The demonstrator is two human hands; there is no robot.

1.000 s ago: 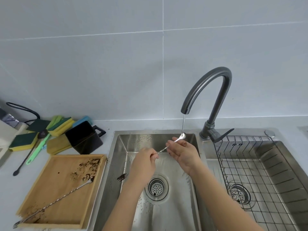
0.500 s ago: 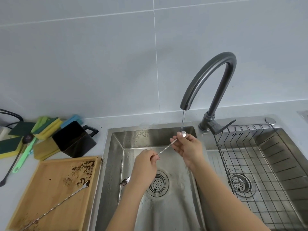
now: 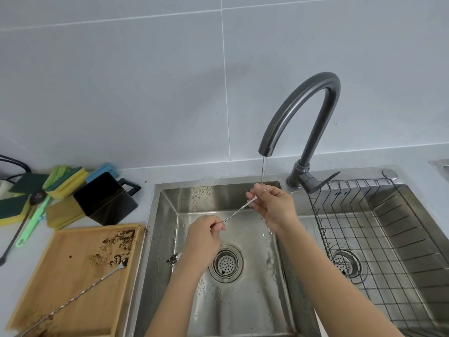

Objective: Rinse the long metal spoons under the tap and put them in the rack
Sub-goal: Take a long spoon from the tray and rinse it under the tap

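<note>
A long twisted metal spoon [image 3: 239, 210] is held slanted over the left sink basin [image 3: 165, 215]. My right hand [image 3: 272, 205] pinches its upper end directly under the thin water stream from the dark curved tap [image 3: 298, 110]. My left hand [image 3: 204, 237] grips its middle, and its dirty lower end [image 3: 173, 259] sticks out to the left of my wrist. A second long spoon [image 3: 80, 291] lies diagonally on the wooden tray [image 3: 73, 244], amid brown crumbs. The wire rack [image 3: 379, 239] sits in the right basin with nothing in it.
A black square cup [image 3: 107, 198] lies tipped beside the tray. Yellow-green sponges [image 3: 65, 181], a green brush [image 3: 31, 222] and a dark-handled utensil [image 3: 12, 237] lie at the back left of the counter. The tap's lever [image 3: 323, 181] points toward the rack.
Both hands have stayed under the tap with the spoon; my right hand has closed more around the spoon's upper end. The view has shifted slightly.
</note>
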